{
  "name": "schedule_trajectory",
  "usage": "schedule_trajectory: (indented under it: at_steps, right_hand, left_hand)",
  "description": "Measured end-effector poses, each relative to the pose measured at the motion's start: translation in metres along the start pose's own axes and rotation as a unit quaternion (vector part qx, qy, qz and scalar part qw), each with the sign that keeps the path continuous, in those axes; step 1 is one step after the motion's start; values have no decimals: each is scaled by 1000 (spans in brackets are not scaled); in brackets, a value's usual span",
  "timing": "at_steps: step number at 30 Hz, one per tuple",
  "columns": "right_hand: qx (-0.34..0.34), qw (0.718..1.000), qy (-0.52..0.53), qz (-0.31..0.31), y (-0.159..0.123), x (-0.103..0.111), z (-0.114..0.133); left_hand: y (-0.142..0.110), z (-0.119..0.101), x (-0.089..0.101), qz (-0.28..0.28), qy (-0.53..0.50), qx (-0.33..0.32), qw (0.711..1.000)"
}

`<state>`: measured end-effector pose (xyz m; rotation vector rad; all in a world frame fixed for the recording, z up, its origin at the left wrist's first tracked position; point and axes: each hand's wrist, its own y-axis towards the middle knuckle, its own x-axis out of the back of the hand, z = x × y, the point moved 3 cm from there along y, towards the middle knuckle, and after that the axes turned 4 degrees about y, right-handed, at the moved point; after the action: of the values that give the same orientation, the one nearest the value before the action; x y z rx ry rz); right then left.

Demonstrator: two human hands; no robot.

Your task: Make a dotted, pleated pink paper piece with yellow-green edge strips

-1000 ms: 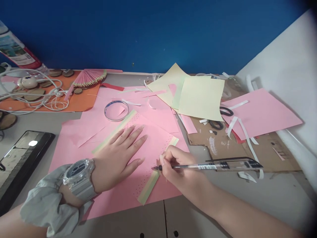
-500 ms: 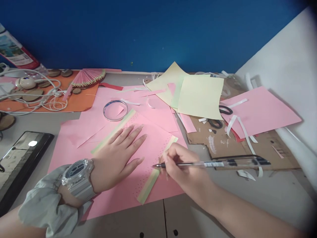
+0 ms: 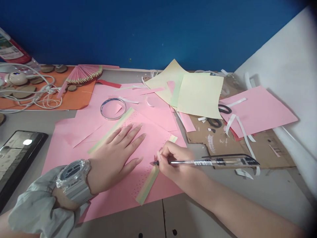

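Head view, with directions read from a clock face centred on the dotted pink sheet [image 3: 153,135]. This sheet lies aslant on larger pink paper [image 3: 96,210] and is edged by two pale yellow-and-green strips: one edge strip [image 3: 147,185] toward 4 o'clock, partly covered by the right hand [image 3: 177,165], the other toward 10 to 11 o'clock. Rows of small dark dots run along the inner side of both strips.

The two hands are apart. The left hand [image 3: 111,157], at 9 o'clock, lies palm down on the sheet, fingers slightly spread and directed toward 1 o'clock; its wrist bears a translucent watch [image 3: 74,178] and a grey-green scrunchie [image 3: 42,203]. The right hand, toward 3 o'clock, grips a clear-barrelled pen [image 3: 203,163] near its point, between thumb and fingers. The pen's tip is directed toward 9 o'clock, beside the dots; whether it touches the paper cannot be told.

Surroundings: a thin ring [image 3: 113,119] at 11 o'clock, near the left hand; a pleated paper fan [image 3: 84,74] farther out at 11; an orange sheet [image 3: 84,96] bearing white cables at 10; a phone [image 3: 22,162] at 9; pale yellow paper [image 3: 199,96] between 1 and 2; black scissor handles [image 3: 215,123] at 2; cardboard [image 3: 264,153] at 3.
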<state>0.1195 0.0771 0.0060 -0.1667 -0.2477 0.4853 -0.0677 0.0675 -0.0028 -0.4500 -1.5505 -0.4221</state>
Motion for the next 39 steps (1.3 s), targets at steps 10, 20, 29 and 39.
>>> schedule_trajectory:
  at_steps: [10,20,29,39]
  right_hand:
    - [43,999,-6,-13,3,10,-4]
    - [41,998,22,-31,3,10,-2]
    - [55,998,-5,-37,6,12,-4]
    - [44,998,-30,-36,8,10,-3]
  left_hand:
    - [-1,0,1,9,17,-10,1000]
    - [-1,0,3,17,17,-9,1000]
    - [-9,-8,6,-22,11,-15,1000]
    - [-6,-8,3,-15,2,-36,999]
